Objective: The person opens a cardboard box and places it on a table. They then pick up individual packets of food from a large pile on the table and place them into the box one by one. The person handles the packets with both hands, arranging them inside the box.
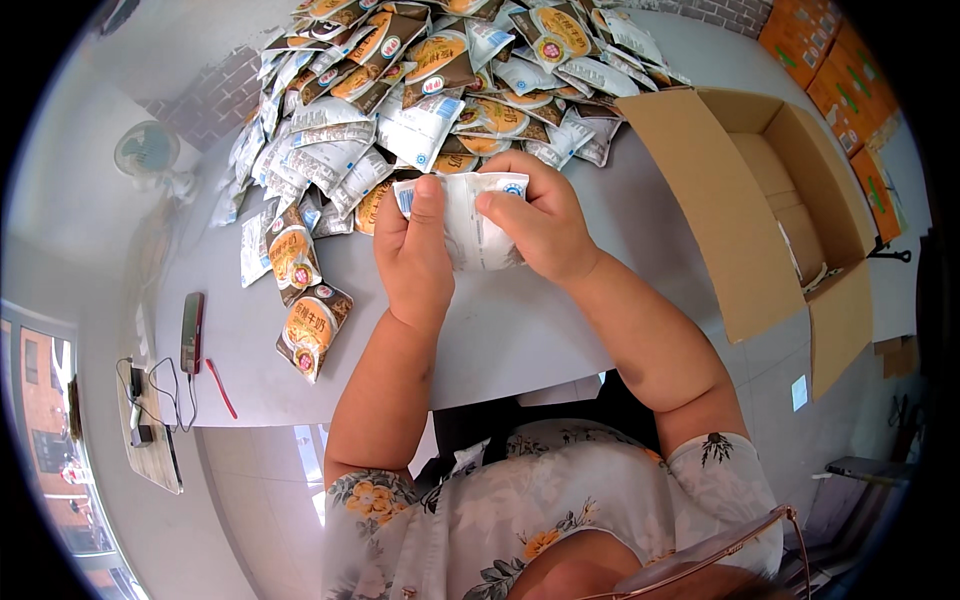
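A white drink pouch is held up between both hands over the grey table, its pale printed back facing me. My left hand grips its left end, thumb on top. At its right end my right hand pinches it, the thumb pressed on the upper part and the fingers behind. Just beyond my hands lies a big heap of similar pouches, some showing brown and orange fronts, others white backs. Two brown-fronted pouches lie apart, left of my left arm: one pouch by the heap and a nearer pouch.
An open cardboard box stands at the right with its flaps spread. Orange cartons are stacked at the far right. On the table's left are a phone with a cable and a red strip. A fan stands at the back left.
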The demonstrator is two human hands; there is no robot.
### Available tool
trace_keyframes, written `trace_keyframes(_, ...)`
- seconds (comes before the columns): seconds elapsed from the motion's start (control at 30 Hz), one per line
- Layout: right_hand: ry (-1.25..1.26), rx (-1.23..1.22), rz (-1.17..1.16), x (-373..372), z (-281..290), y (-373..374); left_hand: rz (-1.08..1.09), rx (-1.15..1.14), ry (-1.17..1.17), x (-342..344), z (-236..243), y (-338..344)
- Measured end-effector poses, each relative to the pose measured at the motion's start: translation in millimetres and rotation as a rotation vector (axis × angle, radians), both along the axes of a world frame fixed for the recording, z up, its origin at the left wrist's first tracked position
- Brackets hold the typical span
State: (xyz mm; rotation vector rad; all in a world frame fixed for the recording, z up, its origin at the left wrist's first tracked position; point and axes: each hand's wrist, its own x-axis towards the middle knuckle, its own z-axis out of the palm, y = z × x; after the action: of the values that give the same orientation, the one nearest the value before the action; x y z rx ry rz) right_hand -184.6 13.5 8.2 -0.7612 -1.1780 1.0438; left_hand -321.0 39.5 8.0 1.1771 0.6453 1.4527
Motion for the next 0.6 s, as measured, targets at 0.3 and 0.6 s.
trace_keyframes(0.3, -0.078, 0.082, -0.128, -0.4, 0.6, 1.1, -0.022, 0.031, 0.004, -1.6, -4.1, -2.7)
trace_keyframes(0.6, 0.038, 0.012, 0.01, -4.2, -4.7, 10.4, 0.057, -0.121, -0.124, -6.0, 3.7, 11.4)
